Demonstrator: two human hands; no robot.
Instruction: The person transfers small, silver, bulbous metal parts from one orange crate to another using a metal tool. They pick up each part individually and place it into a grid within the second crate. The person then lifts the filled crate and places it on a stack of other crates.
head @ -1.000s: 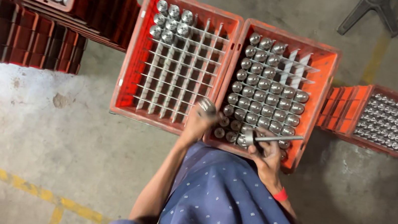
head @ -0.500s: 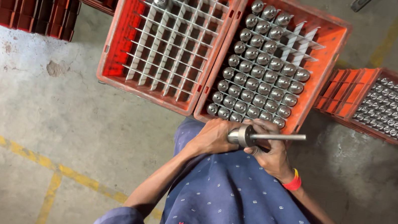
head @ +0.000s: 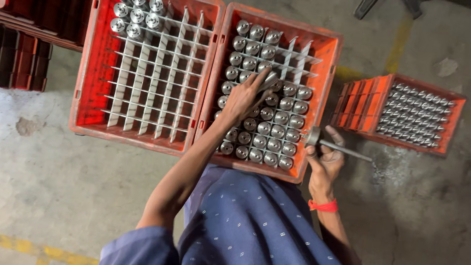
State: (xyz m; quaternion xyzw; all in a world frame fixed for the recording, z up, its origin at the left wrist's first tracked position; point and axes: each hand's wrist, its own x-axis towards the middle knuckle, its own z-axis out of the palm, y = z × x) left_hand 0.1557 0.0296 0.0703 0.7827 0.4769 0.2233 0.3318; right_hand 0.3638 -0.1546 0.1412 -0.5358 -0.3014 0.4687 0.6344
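Two orange crates with white dividers lie side by side on the concrete floor. The right crate [head: 327,90] holds several upright shiny metal cylinders [head: 283,133]. My left hand [head: 247,97] reaches into it and grips one metal cylinder [head: 270,83] near the crate's middle. My right hand [head: 324,159] hovers by that crate's right rim, closed around a metal rod tool with a round head [head: 335,145]. The left crate [head: 90,60] has only several cylinders [head: 136,11] in its far left cells.
A smaller orange crate [head: 364,106] full of metal cylinders sits to the right. Stacked red crates [head: 11,57] stand at the far left, one with cylinders on top. A yellow floor line [head: 18,245] runs at lower left. Dark chair legs [head: 383,1] show at the top.
The view shifted, so the crates sit lower in frame. My left hand left the rod tool near my body and reached forward into the right crate. My right hand keeps the tool.
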